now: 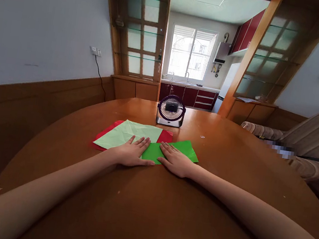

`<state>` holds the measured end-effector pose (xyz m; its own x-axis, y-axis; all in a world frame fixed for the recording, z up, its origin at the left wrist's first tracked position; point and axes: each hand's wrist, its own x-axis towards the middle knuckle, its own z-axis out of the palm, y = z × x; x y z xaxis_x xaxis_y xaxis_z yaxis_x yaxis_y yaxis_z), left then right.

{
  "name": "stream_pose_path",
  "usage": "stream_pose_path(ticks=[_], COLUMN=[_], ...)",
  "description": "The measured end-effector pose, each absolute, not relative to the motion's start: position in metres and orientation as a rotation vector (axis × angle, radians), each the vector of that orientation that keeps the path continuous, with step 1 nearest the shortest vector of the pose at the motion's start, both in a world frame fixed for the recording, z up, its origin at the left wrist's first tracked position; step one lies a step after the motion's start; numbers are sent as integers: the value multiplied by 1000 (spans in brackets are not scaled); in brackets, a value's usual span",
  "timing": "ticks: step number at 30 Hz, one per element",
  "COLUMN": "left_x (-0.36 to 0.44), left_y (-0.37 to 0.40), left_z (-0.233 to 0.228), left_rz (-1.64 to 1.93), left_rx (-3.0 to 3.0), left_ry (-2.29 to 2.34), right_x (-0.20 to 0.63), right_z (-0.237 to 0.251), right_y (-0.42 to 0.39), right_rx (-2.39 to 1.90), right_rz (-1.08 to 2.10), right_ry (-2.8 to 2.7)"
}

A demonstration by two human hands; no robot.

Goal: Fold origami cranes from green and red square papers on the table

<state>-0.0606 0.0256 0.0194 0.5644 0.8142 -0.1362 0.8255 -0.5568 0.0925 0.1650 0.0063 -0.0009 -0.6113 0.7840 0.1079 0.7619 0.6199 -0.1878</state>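
A bright green sheet of paper (151, 153) lies on the wooden table, under both hands. My left hand (132, 152) rests flat across its left end and the edge of a creased pale green sheet (123, 133), thumb stretched to the right. My right hand (175, 160) presses flat on the bright green paper's middle, its fingers extended. The pale green sheet lies on top of red paper (165, 137), which shows at its left and right sides. The hands are apart from each other, and neither grips anything.
A small black desk fan (171, 110) stands behind the papers on the round-ended table (147, 208). A tiny pale ring-like item (202, 136) lies right of the fan. A striped armchair (314, 137) is at the right, and a kitchen with a window lies beyond.
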Motion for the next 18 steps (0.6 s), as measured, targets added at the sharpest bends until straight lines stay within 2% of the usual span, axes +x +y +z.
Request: stream_pose_path(ticks=[5, 18], left_x=[-62, -60], left_y=[28, 20], left_z=[16, 24], left_rz=[-22, -96], left_rx=[2665, 2623], left_ry=[1349, 1386], right_x=[183, 244], right_z=[-4, -11], right_y=[11, 27], right_rx=[-1304, -1512], right_rz=[211, 141], right_ry=[-2602, -2532])
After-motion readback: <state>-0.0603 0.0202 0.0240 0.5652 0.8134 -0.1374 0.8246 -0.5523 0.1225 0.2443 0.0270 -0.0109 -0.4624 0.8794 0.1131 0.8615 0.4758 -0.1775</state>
